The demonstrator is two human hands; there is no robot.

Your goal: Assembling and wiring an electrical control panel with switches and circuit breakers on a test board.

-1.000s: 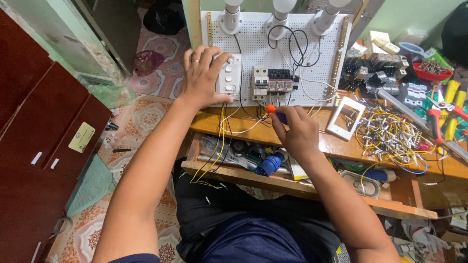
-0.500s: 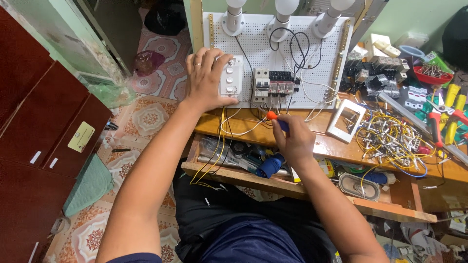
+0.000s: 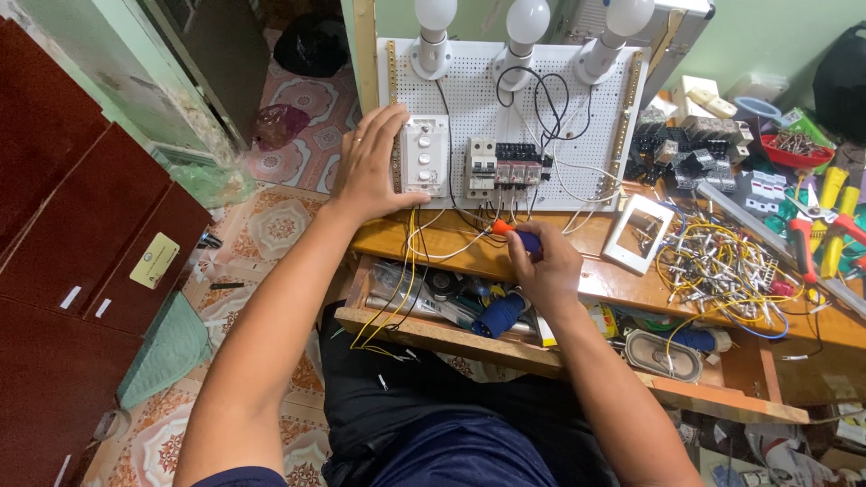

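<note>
A white perforated board [image 3: 595, 117] leans upright at the back of a wooden bench [image 3: 424, 239]. It carries three white lamp bulbs [image 3: 527, 20], a white switch box [image 3: 425, 155] and a row of circuit breakers [image 3: 505, 164] with black and white wires. My left hand [image 3: 372, 164] lies flat against the board, fingers beside the switch box. My right hand [image 3: 544, 259] grips a screwdriver [image 3: 516, 235] with a blue and orange handle, just below the breakers.
An open drawer [image 3: 469, 338] under the bench holds tools, a blue plug and yellow wires. To the right lie a white frame plate [image 3: 638, 234], a tangle of yellow wires [image 3: 722, 261], red and yellow pliers [image 3: 825, 221] and small parts. Dark red cabinets [image 3: 81, 234] stand left.
My right hand with the screwdriver has shifted slightly, staying just under the breakers. My left hand stays pressed against the board by the switch box.
</note>
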